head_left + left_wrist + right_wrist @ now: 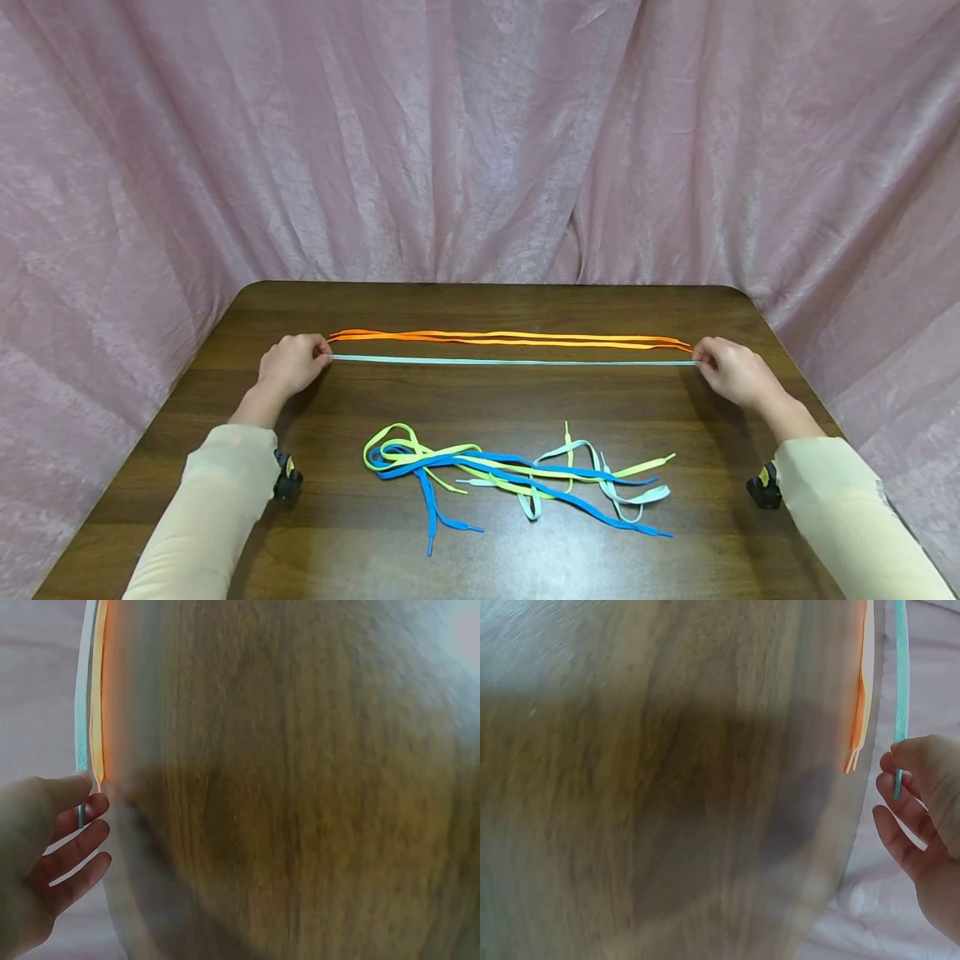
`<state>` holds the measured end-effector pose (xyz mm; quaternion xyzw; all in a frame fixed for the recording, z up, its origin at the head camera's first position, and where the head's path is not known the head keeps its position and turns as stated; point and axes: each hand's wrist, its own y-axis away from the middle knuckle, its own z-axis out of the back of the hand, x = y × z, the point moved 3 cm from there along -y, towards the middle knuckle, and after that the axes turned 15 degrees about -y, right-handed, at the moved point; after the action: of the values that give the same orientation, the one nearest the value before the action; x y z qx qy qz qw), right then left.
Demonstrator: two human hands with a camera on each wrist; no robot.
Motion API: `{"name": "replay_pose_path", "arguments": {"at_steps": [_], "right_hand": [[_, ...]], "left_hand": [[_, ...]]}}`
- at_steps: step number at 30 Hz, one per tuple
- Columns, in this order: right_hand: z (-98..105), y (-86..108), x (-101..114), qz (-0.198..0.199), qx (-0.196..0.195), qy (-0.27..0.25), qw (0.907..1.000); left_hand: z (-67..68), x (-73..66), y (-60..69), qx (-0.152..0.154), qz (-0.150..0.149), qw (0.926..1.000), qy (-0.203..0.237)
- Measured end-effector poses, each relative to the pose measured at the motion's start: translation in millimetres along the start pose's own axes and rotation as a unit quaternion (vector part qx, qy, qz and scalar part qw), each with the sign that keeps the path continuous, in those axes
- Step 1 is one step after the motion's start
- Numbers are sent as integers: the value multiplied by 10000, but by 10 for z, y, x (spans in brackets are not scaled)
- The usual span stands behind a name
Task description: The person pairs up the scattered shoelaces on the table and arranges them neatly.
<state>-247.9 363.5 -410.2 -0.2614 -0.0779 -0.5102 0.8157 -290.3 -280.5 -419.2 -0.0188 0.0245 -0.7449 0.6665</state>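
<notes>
A pale mint shoelace (510, 362) is stretched straight from side to side between the two hands. My left hand (296, 364) pinches one end of it between thumb and forefinger, and my right hand (735, 369) pinches the other. In the wrist views a short tip of the mint lace (901, 682) pokes out past the fingers. Just beyond it, orange shoelaces (510, 338) lie side by side and nearly straight across the table, their ends close to both hands. The other fingers of the left hand (45, 847) are loosely bent.
Nearer the front, a loose tangle holds a blue shoelace (592, 505), a yellow-green shoelace (390, 428) and another pale mint shoelace (626, 498). All lie on a brown wooden table (337, 525) with rounded far corners. A pink curtain (450, 142) hangs behind it.
</notes>
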Motion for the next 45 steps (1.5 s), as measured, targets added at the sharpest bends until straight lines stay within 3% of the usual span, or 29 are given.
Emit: {"name": "replay_pose_path", "arguments": {"at_steps": [6, 12, 19, 35, 45], "right_hand": [[-33, -54, -31, -362, 214, -136, 9990], [-77, -74, -75, -457, 130, -272, 9985], [-166, -112, -125, -748, 481, -297, 9956], [-247, -153, -139, -1054, 719, -187, 9916], [-269, -177, -137, -970, 730, -151, 9925]], "left_hand": [[-43, 4, -33, 49, 171, 9998, -8], [-65, -16, -58, 15, 188, 9998, 15], [-67, -32, -97, 10, 251, 9997, -11], [-100, -20, -128, 247, 428, 9988, -34], [-100, -29, -137, 350, 379, 9986, -102]]}}
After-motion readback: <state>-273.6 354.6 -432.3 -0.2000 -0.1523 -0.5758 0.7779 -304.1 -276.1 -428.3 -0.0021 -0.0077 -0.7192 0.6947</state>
